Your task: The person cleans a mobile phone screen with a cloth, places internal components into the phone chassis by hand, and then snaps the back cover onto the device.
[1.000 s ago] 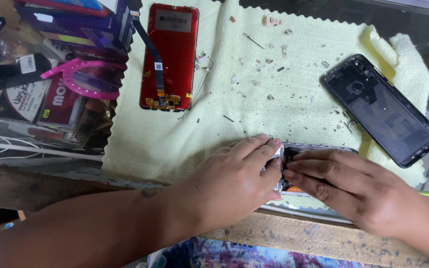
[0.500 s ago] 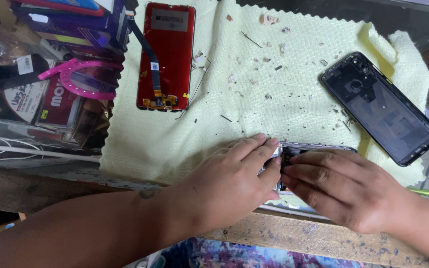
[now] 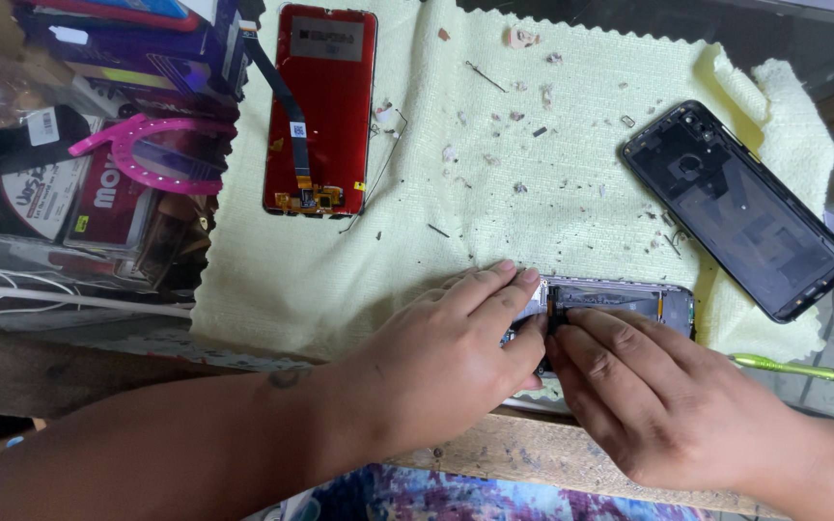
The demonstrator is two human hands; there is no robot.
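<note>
At a cluttered repair bench with a worn wooden front edge (image 3: 494, 463), a pale yellow waffle-weave cloth (image 3: 533, 183) is serving as my work surface. Nearest me, my left hand (image 3: 446, 362) is lying flat over the left end of an opened grey phone frame (image 3: 629, 301) at the cloth's near edge, fingers stretched out and pressing down to pin it. My right hand (image 3: 663, 400) is meeting it from the right, fingertips bunched and bearing on a small dark part in the frame's middle; whether they are pinching it or only pushing, I cannot tell. I judge I am seating or prising an internal piece, and the following move is asking for light, steady fingertip pressure while the frame is kept from sliding. Just right of my wrist, a slim green tool (image 3: 793, 367) is lying on the glass. Farther out, a black phone back cover (image 3: 736, 207) is resting on the cloth at right, and a red screen panel with a black flex ribbon (image 3: 325, 106) at left. Scraps and tiny screws (image 3: 523, 116) are dotting the cloth between them. Beyond, at far left, a pink curved plastic band (image 3: 137, 145) is topping stacked packaging.
</note>
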